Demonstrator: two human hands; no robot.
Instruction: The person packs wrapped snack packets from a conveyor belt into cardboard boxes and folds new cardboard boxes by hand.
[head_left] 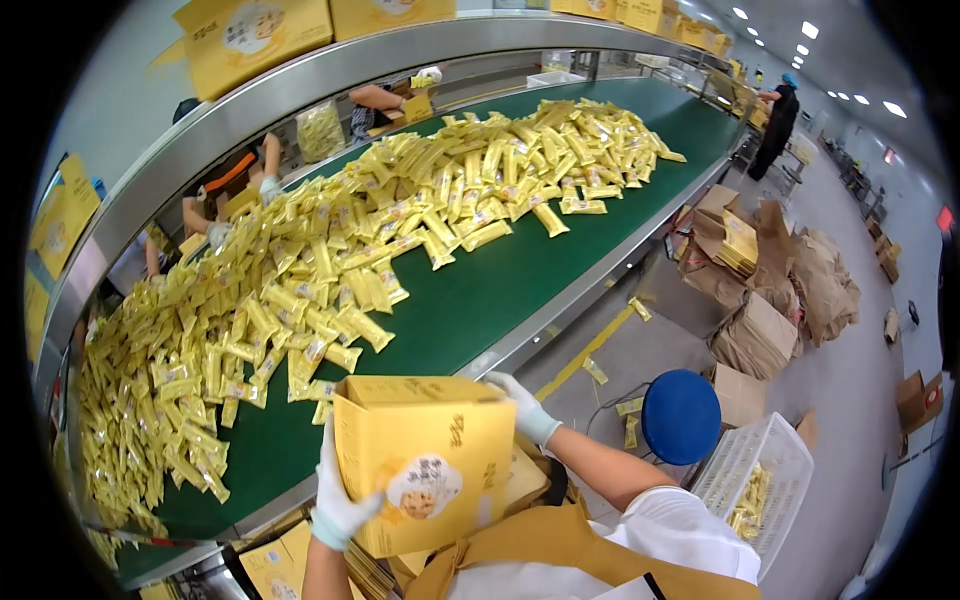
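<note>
A yellow cardboard box [425, 460] with a printed picture of food on its side is held upright in front of my body, over the near edge of the conveyor. My left hand [343, 490], in a pale glove, presses against its left side with the thumb on the printed face. Also gloved, my right hand [525, 408] grips the box at its upper right edge; part of those fingers is hidden behind it. Just beyond lies a long heap of yellow wrapped snack packets [330, 250] on the green conveyor belt [560, 270].
Across the belt, other workers' gloved hands [270, 188] reach in. A blue round stool [681, 417] and a white plastic crate [785, 490] holding packets stand at my right. Brown cartons [755, 335] are piled behind them. Flattened yellow boxes [280, 565] lie below left. A person [778, 125] stands far off.
</note>
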